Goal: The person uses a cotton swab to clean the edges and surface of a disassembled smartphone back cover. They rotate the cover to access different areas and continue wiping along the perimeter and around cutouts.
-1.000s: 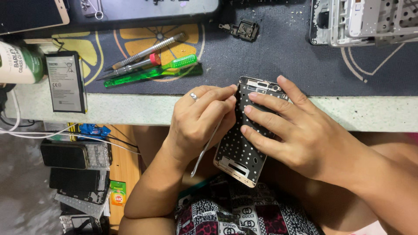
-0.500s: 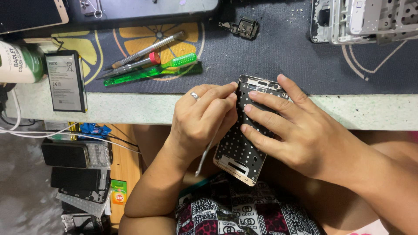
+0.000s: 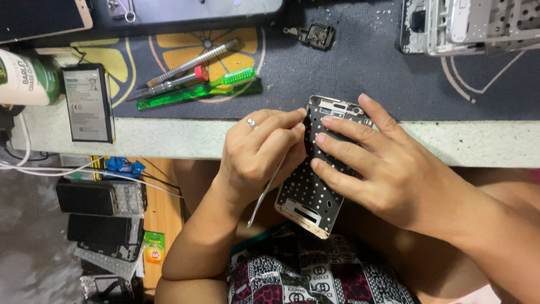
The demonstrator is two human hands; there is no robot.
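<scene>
The phone frame [image 3: 315,174], a metal mid-chassis dotted with small holes, is tilted with its top end resting on the pale edge of the workbench [image 3: 169,138] and its lower end hanging out over the person's lap. The right hand [image 3: 388,174] lies over the frame from the right, palm down, three fingers spread flat across its upper half and pressing it against the bench edge; it is open and steadies rather than clasps. The left hand [image 3: 261,155], a ring on one finger, is curled closed in a pen grip around a thin metal tool [image 3: 267,188], most likely tweezers or a pry pick. The working tip is hidden under the fingertips at the frame's upper left edge, and the tail of the tool trails down past the wrist.

To do this well, the flat fingers should hold the frame still while the left hand makes small, controlled movements at the tip, since a slip could scratch the frame or prick a finger. Keeping the left wrist braced against the frame's side would help.

Beyond the frame, on the dark mat [image 3: 365,67], lie a green-handled screwdriver [image 3: 197,90] and two other slim tools; to their left a flat phone battery [image 3: 88,104] rests at the bench edge
</scene>
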